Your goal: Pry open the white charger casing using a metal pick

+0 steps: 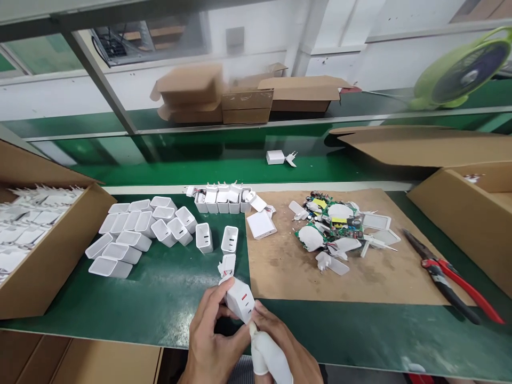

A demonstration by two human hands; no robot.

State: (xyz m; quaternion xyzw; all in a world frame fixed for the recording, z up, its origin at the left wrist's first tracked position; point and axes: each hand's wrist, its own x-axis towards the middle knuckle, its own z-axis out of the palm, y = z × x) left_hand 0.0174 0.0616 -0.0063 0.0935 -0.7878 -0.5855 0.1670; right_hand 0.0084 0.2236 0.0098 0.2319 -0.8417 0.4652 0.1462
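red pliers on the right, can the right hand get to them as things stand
Probably not right away: the right hand and left hand both grip a white charger. The path to the red pliers looks free.

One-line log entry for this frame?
left hand: holds white charger | right hand: on charger, finger cot | pliers: idle on bench
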